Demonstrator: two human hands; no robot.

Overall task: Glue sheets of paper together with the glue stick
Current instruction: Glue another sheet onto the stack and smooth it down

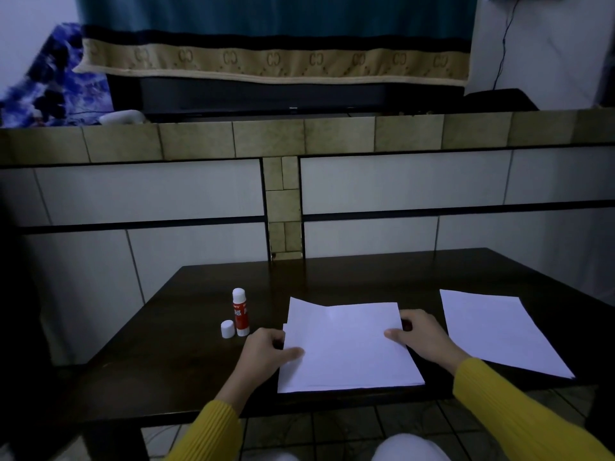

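White sheets (346, 351) lie stacked near the tabletop's (186, 367) front edge, my left hand (266, 351) and right hand (422, 334) pinching opposite sides, apparently to square them, while the uncapped glue stick (240, 312) stands left, beside its cap (227, 329).

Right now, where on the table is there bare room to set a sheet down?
The far half of the table, beyond the glue stick and both papers, is bare. So is the near-left part, left of the left hand. It is crowded between the centre sheets, held by both hands, and the separate sheet, where the right hand sits.
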